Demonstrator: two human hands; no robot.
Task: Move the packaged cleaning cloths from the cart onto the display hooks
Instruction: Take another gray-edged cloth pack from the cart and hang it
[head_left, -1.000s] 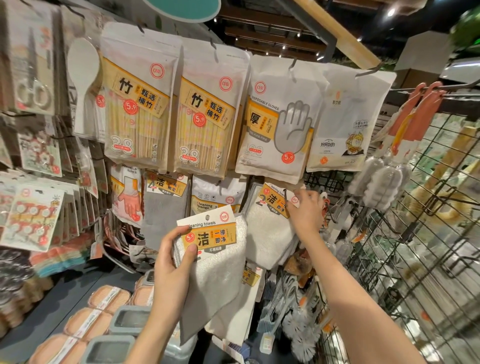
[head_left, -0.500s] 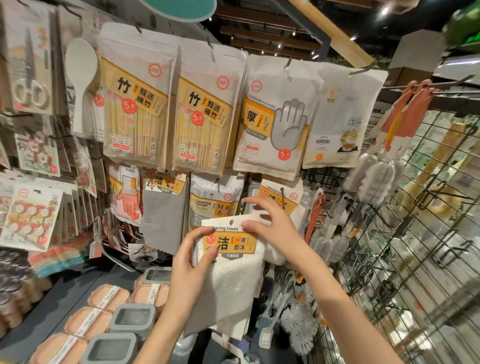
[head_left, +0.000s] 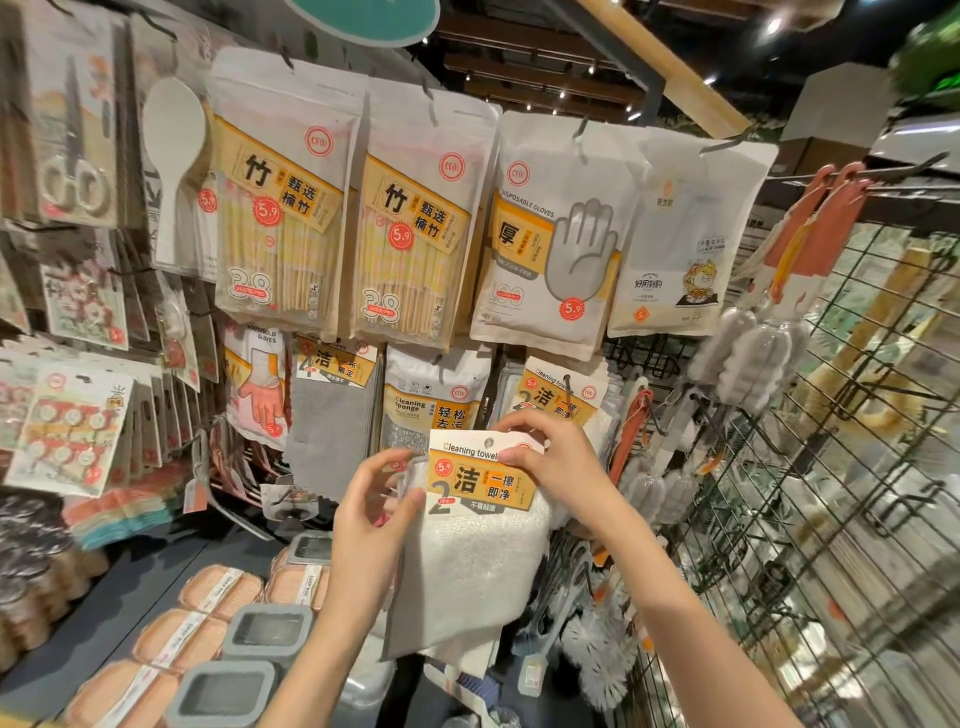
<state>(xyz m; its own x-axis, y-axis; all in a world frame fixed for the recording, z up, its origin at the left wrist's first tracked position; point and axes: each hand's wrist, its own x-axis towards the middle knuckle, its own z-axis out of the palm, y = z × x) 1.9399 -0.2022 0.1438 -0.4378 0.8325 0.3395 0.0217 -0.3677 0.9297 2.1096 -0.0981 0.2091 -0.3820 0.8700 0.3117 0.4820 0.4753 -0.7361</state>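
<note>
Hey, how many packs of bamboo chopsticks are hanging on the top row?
2: the left chopstick pack hangs beside the white spoon, the right chopstick pack next to the disposable gloves pack. More may hang hidden behind them.

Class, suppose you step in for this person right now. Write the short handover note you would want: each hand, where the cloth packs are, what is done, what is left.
Left hand: grips the left edge of the white cleaning towel pack.
Right hand: pinches the top right of the pack's card header.
The pack is in the air in front of the display, not on a hook.
Done: at least one matching pack hangs on the hook just behind, right of the cleaning sponge pack.
Left: slip the header hole onto that hook, probably, then let go. The cart is out of view.
</note>
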